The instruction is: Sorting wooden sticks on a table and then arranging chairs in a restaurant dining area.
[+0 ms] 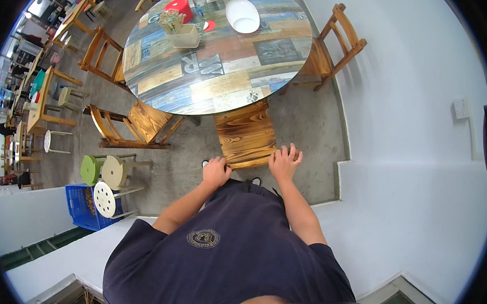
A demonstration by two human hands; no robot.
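Observation:
Before me is a wooden chair [246, 131] with a dark, scorched grain, its seat partly under the round table [225, 47]. The chair's back faces me, seen from above. My left hand [217, 172] is curled over the left end of the back. At the right end, my right hand [284, 163] lies against the wood with its fingers spread. A piece of the rail shows between those fingers, and how firmly they hold it is unclear. The table top has a printed, patchwork plank pattern.
On the table stand a white oval bowl [242, 18], a red container [179, 8] and a holder of thin sticks [183, 35]. More wooden chairs [143, 122] flank it. Stools [105, 200] and a blue crate [81, 206] stand left; a white wall [401, 82] bounds the right.

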